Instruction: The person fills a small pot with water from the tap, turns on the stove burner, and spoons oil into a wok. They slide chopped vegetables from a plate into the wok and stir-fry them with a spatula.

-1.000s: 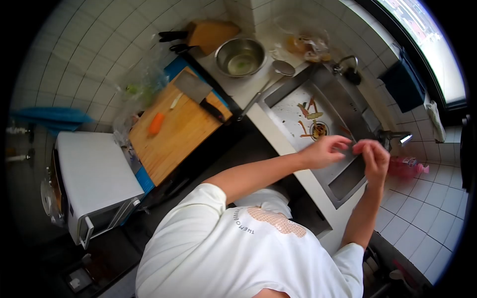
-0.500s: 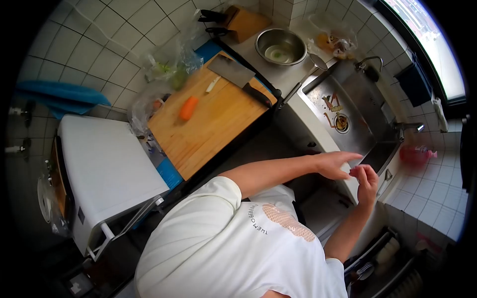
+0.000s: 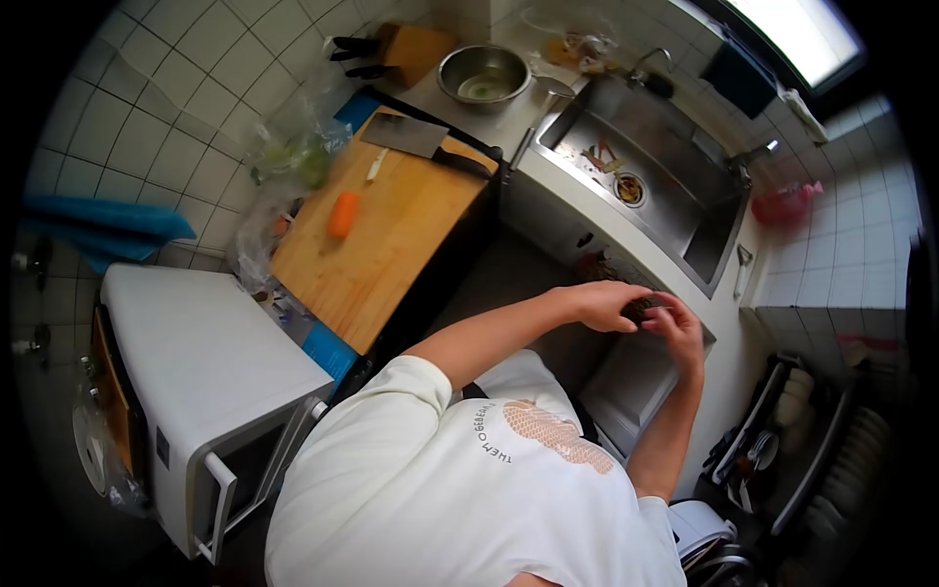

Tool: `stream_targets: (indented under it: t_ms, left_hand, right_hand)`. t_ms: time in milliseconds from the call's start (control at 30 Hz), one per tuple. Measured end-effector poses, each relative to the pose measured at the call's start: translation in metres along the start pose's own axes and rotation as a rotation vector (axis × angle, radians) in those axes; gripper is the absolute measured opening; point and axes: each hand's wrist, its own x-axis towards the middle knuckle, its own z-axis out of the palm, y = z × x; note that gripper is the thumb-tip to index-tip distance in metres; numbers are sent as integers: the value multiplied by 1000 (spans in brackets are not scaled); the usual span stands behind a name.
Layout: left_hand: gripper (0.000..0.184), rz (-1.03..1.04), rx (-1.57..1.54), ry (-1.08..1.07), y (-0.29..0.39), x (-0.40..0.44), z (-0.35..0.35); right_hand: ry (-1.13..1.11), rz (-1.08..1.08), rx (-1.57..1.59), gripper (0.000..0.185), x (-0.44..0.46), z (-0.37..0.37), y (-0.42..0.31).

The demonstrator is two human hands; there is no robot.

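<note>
My left hand [image 3: 608, 305] reaches in from the left in front of the sink counter, its thumb apart from its stretched fingers. Facing it, my right hand [image 3: 677, 331] has loosely bent, parted fingers, and the fingertips of both hands meet or nearly meet. I see nothing held in either hand; a dark patch shows between them, too unclear to name. Beyond the hands is the metal sink [image 3: 685, 161], with peelings [image 3: 599, 157] and a drain strainer [image 3: 629, 189] holding scraps.
On the cutting board [image 3: 391, 254] lie a carrot [image 3: 342, 214], a pale strip [image 3: 377, 164] and a cleaver [image 3: 406, 135]. A steel bowl [image 3: 483, 75] stands behind. A white appliance [image 3: 205, 362] is at left, a dish rack [image 3: 758, 421] at lower right.
Both hands have moved back from over the sink toward the body and the cabinet front. My right hand's fingers have loosened from a pinch. The view has shifted.
</note>
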Motion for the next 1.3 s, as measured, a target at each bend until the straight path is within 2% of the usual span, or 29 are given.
stream_targets:
  t_ms: [33,100,133,233,300,333,567,733,833,933,1000,1067,1133,1200,1233,1300]
  left_hand:
    - [62,-41,18,7,-2,-5,3]
    - [60,-129,62,116,-4,-17,5]
    - [59,-183,65,158,-3,-23,4]
    - [55,-242,-34,249,-11,-42,11]
    - [54,-248,-89,300,-22,-49,27]
    - [54,-338,-112,266,-13,-52,28]
    - [51,-358,-220,-24,-3,-40,60]
    - [48,-316,-272,-219,-24,-23,68]
    - [46,-305,-284,-310,-47,-18,73]
    - [45,-332,-295,-375,-56,-16,86]
    - [46,-341,-274,-382,-51,-16,98]
    - [46,-321,-263,-412,-44,-20,111]
    - [46,-304,-256,-434,-34,-24,124]
    - [45,-301,-218,-455,-21,-31,140]
    - [45,-301,-218,-450,-15,-35,147]
    - [43,-320,-237,-431,-2,-46,164]
  right_hand:
    - [12,-7,4,32,-5,-2,8]
    - [102,-163,-387,29,-2,-7,36]
    - [133,-195,-228,27,-4,-6,45]
    - [143,-175,-182,26,-20,-9,71]
    - [211,-110,-282,25,-44,-5,80]
    - [230,-122,-277,25,-52,-2,87]
    - [379,17,-154,27,-145,19,126]
    - [792,124,156,22,-222,48,197]
    - [980,279,340,21,-283,83,210]
    - [1180,301,489,20,-346,117,231]
    - [1398,405,453,20,-391,130,243]
    - [1728,501,310,22,-436,132,280]
    - [1952,688,-42,27,-476,123,305]
    - [2044,861,-237,47,-502,104,338]
    - [2041,856,-238,47,-512,94,358]
    - [2015,1144,-539,64,-528,69,402]
